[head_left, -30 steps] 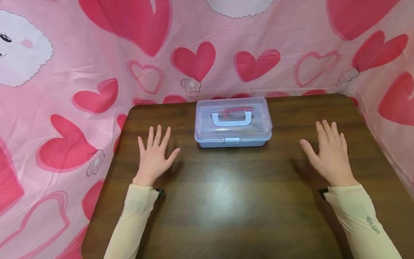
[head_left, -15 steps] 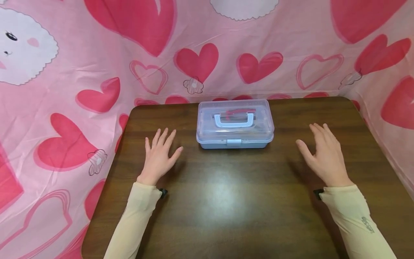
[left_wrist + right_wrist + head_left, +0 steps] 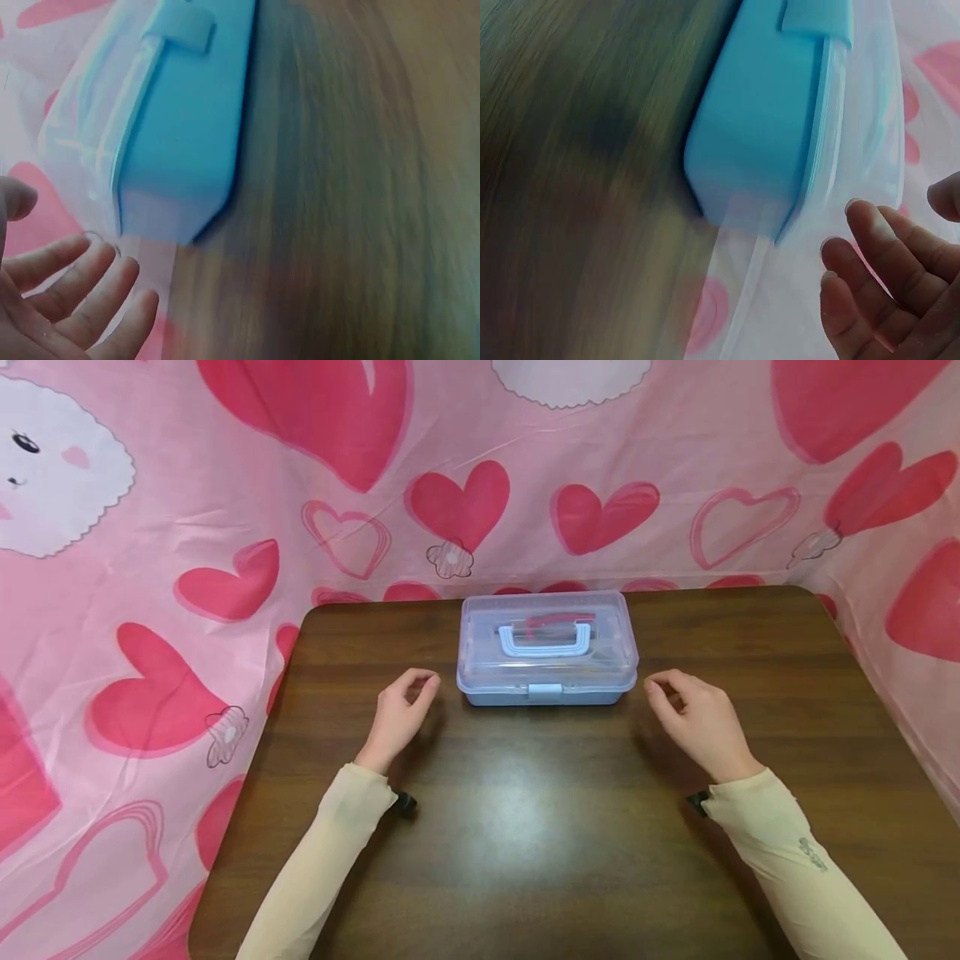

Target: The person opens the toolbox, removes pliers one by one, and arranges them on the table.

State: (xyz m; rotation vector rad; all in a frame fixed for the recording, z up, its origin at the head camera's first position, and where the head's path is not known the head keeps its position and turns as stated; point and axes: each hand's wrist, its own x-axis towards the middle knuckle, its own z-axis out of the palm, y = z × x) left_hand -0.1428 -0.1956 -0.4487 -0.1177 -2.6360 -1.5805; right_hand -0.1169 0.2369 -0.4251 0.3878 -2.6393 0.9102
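Note:
A plastic case [image 3: 480, 678] with a clear lid, a pale blue base and a light blue carry handle [image 3: 544, 649] sits near the table's back edge. Its front latch [image 3: 545, 692] lies flat against the base. Something red shows dimly through the lid. Off the case's left end is my left hand [image 3: 399, 714], fingers loosely bent and holding nothing. My right hand [image 3: 697, 718] is just off the right end, likewise loosely curved around nothing. Both wrist views show the fingers apart from the case's ends.
The case stands on a dark brown wooden table [image 3: 510, 860] with rounded corners. Behind it and to both sides hangs a pink cloth [image 3: 615, 435] printed with hearts. Light glares off the table's middle.
Both hands have moved inward towards the case's two ends. Their fingers, spread and straight before, are now bent. The case has stayed where it was on the table.

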